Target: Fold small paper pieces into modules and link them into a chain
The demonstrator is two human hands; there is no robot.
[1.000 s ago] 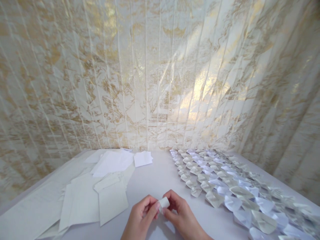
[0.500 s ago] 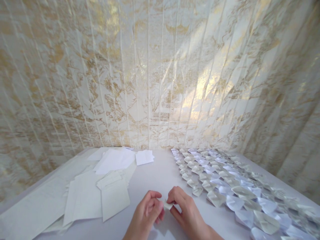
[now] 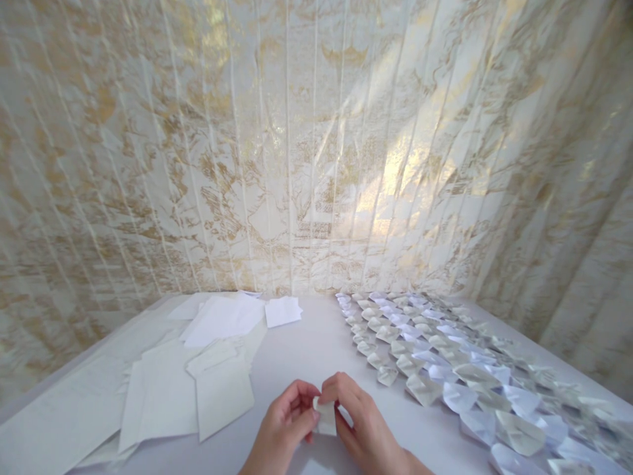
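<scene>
Both of my hands meet low in the middle of the view over a white table (image 3: 306, 349). My left hand (image 3: 284, 425) and my right hand (image 3: 359, 419) pinch a small folded piece of white paper (image 3: 326, 415) between their fingertips, just above the tabletop. The fingers of both hands are curled round it. To the right lie rows of several folded white paper shapes (image 3: 445, 369). To the left are loose white paper sheets (image 3: 198, 382).
A small white square of paper (image 3: 283, 310) lies near the back of the table. A cream and gold patterned curtain (image 3: 316, 145) hangs behind and to both sides. More folded shapes run to the right edge (image 3: 568, 422).
The small folded paper has turned between my fingertips, and both hands have shifted slightly while staying pinched on it. The view has swayed a little.
</scene>
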